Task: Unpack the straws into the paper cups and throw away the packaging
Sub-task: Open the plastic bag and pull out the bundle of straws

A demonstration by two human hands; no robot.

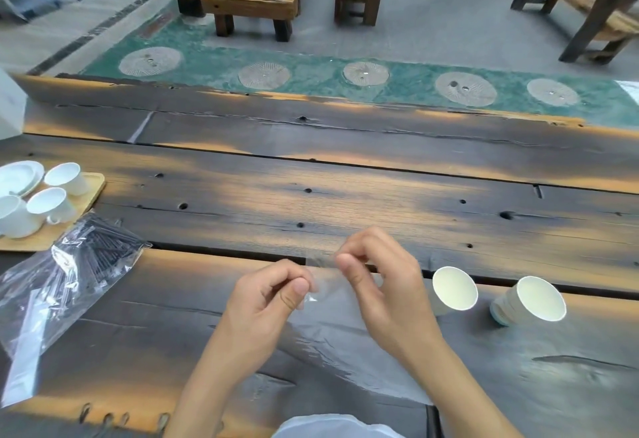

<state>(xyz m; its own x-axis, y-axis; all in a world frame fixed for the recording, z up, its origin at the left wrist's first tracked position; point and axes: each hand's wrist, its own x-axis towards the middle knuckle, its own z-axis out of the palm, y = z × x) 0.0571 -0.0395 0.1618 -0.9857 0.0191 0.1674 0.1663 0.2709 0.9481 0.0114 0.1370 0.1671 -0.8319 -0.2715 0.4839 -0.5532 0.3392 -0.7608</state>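
Observation:
My left hand (pixel 276 296) and my right hand (pixel 377 282) both pinch the top edge of a clear plastic bag (pixel 332 340) that hangs down toward me over the table. Whether it holds anything I cannot tell. A second clear bag (pixel 58 285) full of dark straws lies at the left on the table. Two white paper cups stand to the right of my hands: one cup (pixel 453 289) close to my right wrist, and a stacked cup (pixel 532 301) farther right. Both cups are empty inside.
A wooden tray (pixel 88 195) at the left carries white ceramic cups (pixel 52 204) and a plate (pixel 19 176). The dark wooden table (pixel 345 195) has gaps between planks. Wooden benches (pixel 249 5) stand on the floor beyond. A white box edge (pixel 10 109) sits far left.

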